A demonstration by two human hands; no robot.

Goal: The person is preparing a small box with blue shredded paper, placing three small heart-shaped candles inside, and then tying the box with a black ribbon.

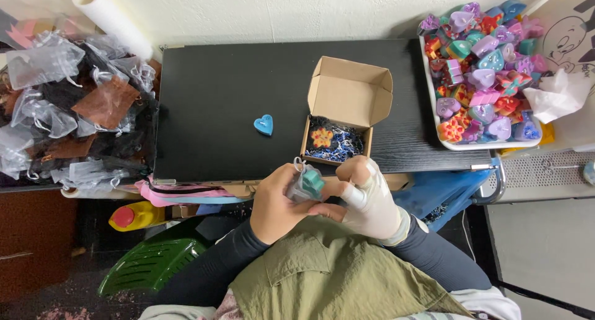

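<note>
Head view: both hands meet at lower centre of the frame, left hand bare, right hand gloved, fingers pinched shut around a small teal piece in a sheer pouch. Just above sits an open cardboard box on the black table, blue heart to its left.

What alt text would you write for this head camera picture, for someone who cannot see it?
Seen from above, a bare left hand and a gloved right hand hold a teal piece in a sheer pouch at the edge of a black table. On it sit an open cardboard box and a blue heart; a tray of colourful pieces stands to the right.
</note>
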